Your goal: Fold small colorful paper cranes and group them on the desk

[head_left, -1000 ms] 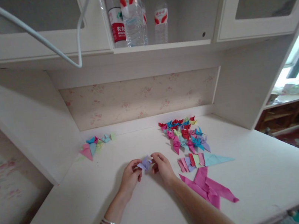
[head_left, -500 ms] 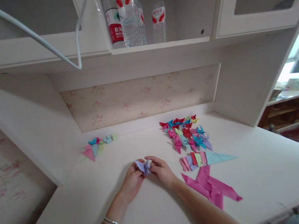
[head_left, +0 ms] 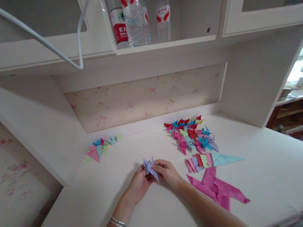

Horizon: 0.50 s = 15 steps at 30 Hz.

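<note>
Between my two hands, over the middle of the white desk (head_left: 98, 216), is a small lavender origami figure (head_left: 149, 167) with several pointed tips. My left hand (head_left: 141, 185) grips it from the left, fingers closed around its lower side. My right hand (head_left: 167, 171) pinches its right side between thumb and fingers. One point of the paper juts down toward me, and others stick up. The fingertips behind the paper are partly hidden. A large magenta folded paper piece (head_left: 214, 187) lies to the right of my right forearm.
Rows of colourful small origami figures (head_left: 191, 134) lie at the back right. In front of them is a row of folded papers with a pale blue pointed piece (head_left: 226, 158). More folded papers (head_left: 99, 150) sit back left. Above, a cabinet shelf (head_left: 166, 45) holds bottles (head_left: 136, 28); a white cable (head_left: 44, 44) hangs down.
The lavender paper has been turned in my hands, so a long point now faces down toward me. Both hands keep hold of it. The view has shifted slightly.
</note>
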{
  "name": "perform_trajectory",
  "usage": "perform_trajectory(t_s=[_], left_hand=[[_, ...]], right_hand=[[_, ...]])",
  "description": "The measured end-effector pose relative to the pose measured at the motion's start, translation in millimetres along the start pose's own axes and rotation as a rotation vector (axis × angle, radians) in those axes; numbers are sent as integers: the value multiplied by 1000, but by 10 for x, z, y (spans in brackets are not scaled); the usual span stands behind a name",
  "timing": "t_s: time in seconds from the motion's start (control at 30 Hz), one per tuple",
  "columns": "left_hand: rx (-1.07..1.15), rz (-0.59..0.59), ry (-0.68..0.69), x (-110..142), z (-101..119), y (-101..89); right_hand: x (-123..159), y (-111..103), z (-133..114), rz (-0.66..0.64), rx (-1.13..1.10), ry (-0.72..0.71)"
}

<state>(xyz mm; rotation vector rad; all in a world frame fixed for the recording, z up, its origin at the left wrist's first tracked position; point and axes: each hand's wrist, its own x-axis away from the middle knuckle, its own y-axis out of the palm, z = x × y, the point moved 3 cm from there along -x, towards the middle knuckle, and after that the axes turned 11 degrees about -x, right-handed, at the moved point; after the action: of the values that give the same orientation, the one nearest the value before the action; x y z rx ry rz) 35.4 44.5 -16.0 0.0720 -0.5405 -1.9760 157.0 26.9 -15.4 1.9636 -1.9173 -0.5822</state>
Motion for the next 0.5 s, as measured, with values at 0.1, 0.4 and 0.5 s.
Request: perform_trajectory(t_s=[0.1,0.4,0.5], left_hand=[[-3,19,-18,-34,-24,-27],[-21,42,-71,-22,-13,-30],[-33,47,-80,-1,-2,-17]], right_hand=[[-19,-16,8,67,15,-32],[-323,-114,-747,309,-182,-170],[-455,-400,-1309,331,1,-314]])
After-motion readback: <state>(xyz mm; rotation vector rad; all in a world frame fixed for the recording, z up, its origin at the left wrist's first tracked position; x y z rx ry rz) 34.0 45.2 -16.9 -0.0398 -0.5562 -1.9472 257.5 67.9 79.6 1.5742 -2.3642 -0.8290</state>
